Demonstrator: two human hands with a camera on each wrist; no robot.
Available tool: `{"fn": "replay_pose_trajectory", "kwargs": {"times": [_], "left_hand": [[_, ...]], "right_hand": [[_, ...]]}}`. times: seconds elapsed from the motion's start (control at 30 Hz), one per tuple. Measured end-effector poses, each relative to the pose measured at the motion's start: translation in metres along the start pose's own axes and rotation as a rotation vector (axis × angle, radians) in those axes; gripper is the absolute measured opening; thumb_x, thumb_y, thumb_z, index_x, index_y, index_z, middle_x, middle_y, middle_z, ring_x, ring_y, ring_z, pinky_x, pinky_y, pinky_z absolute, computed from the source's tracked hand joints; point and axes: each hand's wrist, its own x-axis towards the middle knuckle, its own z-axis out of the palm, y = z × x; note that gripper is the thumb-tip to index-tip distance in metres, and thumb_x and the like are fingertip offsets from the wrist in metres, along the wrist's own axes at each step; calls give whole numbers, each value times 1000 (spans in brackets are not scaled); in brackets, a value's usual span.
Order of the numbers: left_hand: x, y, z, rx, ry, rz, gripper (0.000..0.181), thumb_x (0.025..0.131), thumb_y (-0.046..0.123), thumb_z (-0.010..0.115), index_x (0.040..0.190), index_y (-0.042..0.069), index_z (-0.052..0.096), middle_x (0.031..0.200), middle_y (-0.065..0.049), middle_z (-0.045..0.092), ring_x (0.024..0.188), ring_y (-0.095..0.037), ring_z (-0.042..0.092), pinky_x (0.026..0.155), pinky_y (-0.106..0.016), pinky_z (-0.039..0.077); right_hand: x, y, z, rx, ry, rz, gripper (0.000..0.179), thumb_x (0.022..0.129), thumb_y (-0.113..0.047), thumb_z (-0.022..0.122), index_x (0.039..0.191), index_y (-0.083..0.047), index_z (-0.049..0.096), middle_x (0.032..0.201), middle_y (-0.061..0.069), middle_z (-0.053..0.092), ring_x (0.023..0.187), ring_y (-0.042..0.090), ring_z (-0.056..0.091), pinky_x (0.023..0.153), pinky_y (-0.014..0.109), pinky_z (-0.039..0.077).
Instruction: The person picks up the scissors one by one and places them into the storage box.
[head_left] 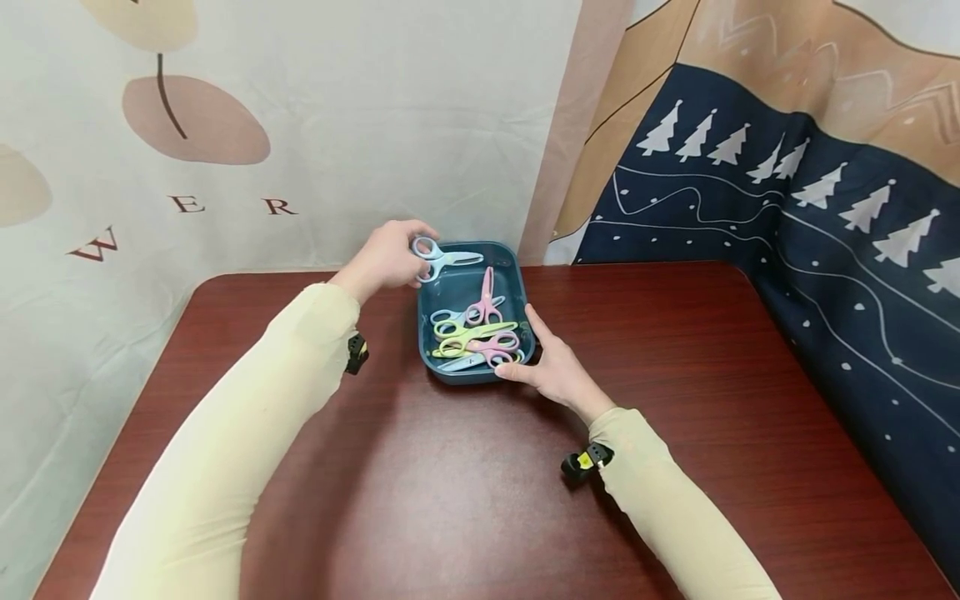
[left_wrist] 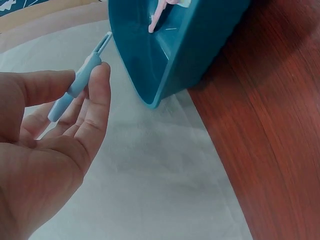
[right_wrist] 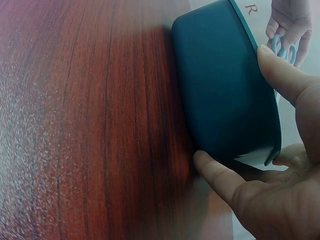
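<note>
My left hand (head_left: 390,257) pinches a pair of light blue scissors (head_left: 450,259) by the handles, over the far end of a dark teal tray (head_left: 513,265). In the left wrist view the blue scissors (left_wrist: 82,80) show edge-on between thumb and fingers, beside the tray's rim. My right hand (head_left: 553,367) grips the near right corner of the tray, thumb at the rim and fingers along the outer wall. Inside the tray's near half lie several scissors: pink ones (head_left: 486,310), yellow-green ones (head_left: 465,336), pink-purple ones (head_left: 501,342) and others in blue, partly overlapping.
The tray stands on a dark red-brown wooden table (head_left: 442,483), near its back edge. A pale printed cloth (head_left: 360,133) hangs behind it, and a navy cloth with white trees (head_left: 757,200) hangs at the right.
</note>
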Motion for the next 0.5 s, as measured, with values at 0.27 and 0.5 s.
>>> {"fn": "replay_pose_trajectory", "kwargs": {"times": [0.27,0.5], "left_hand": [[8,7,9,-4,-43,-41,56,94,-5,59,148,6,52,118,-22,57,91,-30,67,81,-38,62],[15,6,15,-28,-80,-58,57,93,-5,60,149,4,51,122,-24,56,94,-30,65,81,-36,62]], "right_hand": [[-1,0,0,21,-5,5,111,88,-36,84,168,-26,8,170,13,24,152,36,28,120,60,30],[-1,0,0,10,2,-1,111,87,-37,84,168,-26,8,169,13,25,152,35,29,119,60,31]]}}
